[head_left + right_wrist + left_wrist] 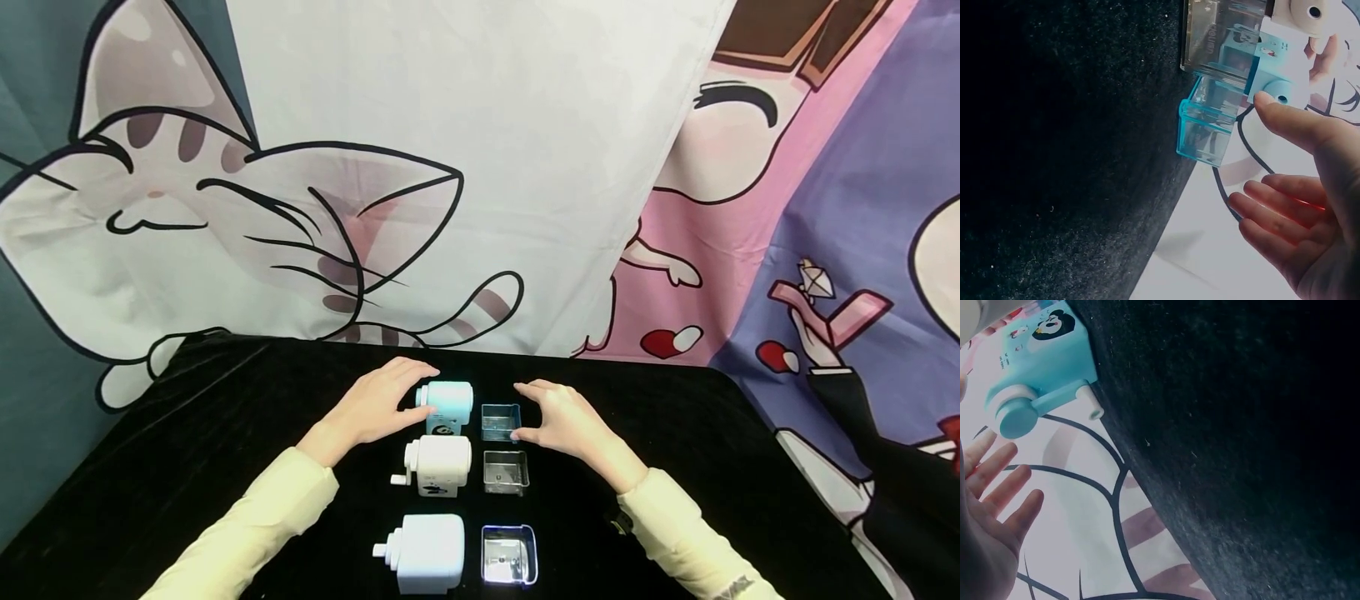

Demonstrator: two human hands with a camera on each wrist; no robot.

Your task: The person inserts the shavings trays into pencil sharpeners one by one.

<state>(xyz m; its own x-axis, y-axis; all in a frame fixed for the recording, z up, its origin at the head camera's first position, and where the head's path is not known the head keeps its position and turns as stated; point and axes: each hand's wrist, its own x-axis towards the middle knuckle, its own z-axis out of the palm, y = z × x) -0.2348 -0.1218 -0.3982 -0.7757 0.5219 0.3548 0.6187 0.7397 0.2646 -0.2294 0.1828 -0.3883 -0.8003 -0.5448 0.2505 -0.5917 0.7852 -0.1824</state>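
Observation:
In the head view my left hand is beside the blue crank pencil sharpener, thumb and fingers spread around its left side. The left wrist view shows that sharpener's crank close to the open fingertips, with a gap between. My right hand reaches to the right side of the blue-tinted clear shavings bin. Its thumb tip is by the bin's edge; whether they touch I cannot tell. In the right wrist view the right fingers are loosely bent and hold nothing.
Nearer on the black cloth stand a white sharpener and a pale blue sharpener. To their right lie a greyish clear bin and a clear bin with a bluish rim. A cartoon-printed curtain hangs behind.

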